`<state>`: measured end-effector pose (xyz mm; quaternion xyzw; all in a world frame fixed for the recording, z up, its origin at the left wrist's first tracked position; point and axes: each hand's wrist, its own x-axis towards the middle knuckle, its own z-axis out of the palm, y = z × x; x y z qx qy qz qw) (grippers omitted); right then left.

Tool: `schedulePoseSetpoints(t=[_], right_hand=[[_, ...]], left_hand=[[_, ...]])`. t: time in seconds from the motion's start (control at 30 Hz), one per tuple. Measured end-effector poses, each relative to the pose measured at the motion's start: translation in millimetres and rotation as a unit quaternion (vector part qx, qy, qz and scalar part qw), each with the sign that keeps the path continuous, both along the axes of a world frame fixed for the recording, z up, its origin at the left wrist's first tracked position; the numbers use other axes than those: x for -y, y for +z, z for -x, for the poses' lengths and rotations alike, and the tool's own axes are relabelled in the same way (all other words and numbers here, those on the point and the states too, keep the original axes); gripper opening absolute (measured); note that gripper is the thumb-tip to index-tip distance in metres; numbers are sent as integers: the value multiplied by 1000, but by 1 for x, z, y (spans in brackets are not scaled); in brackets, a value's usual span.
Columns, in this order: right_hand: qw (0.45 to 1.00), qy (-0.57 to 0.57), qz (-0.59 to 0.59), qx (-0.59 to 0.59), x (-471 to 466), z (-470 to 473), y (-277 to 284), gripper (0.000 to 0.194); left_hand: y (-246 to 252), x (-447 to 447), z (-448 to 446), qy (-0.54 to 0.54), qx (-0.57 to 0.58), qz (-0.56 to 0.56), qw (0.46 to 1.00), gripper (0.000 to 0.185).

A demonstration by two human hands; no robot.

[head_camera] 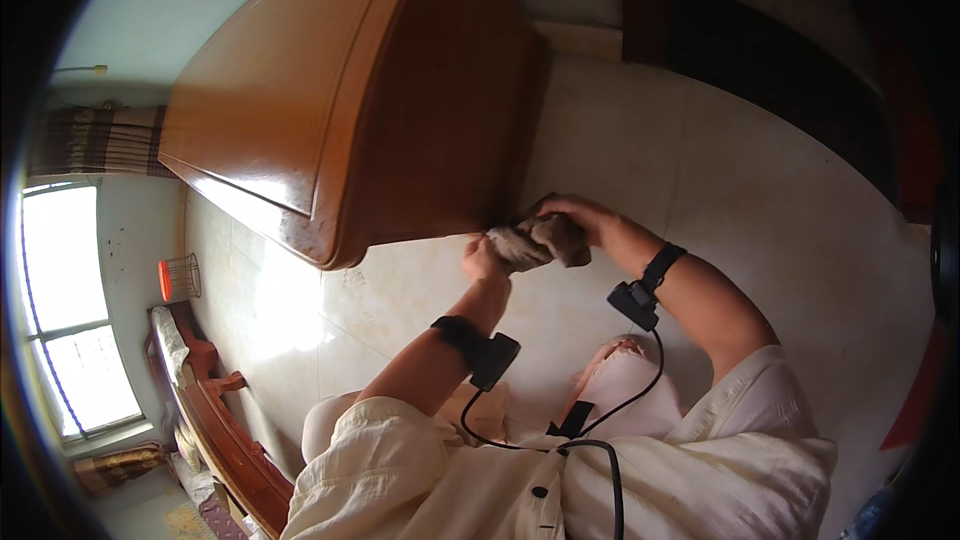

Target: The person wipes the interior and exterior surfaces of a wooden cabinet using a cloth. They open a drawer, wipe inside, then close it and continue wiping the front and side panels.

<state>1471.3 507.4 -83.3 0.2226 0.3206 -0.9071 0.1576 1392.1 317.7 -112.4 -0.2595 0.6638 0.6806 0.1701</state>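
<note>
A crumpled grey-brown cloth [551, 240] is bunched between my two hands, beside the lower part of a varnished wooden cabinet [442, 112]. My right hand [574, 211] is closed around the right side of the cloth, its fingers partly hidden behind the folds. My left hand [484, 259] is curled at the cloth's left end, close to the cabinet's edge. Its fingertips are too small and hidden to show whether they grip the cloth or touch the wood. Both forearms carry black strapped devices, the left device [495, 361] and the right device [632, 306], with cables running to my chest.
Pale floor tiles [615, 142] lie under my hands. A carved wooden bench [232, 427] stands at lower left, below a bright window [71, 300]. A wire basket with an orange rim [180, 277] is by the wall. Dark furniture [780, 67] stands at upper right.
</note>
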Motion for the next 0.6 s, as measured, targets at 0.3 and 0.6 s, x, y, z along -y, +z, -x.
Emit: schedulePoseSetpoints(t=[0.3, 0.6], right_hand=[[990, -114, -68, -46, -67, -28, 29, 31], [966, -18, -258, 19, -75, -64, 79, 27]], left_hand=[[46, -88, -13, -207, -9, -379, 902, 38], [55, -70, -45, -370, 256, -342, 825, 72]])
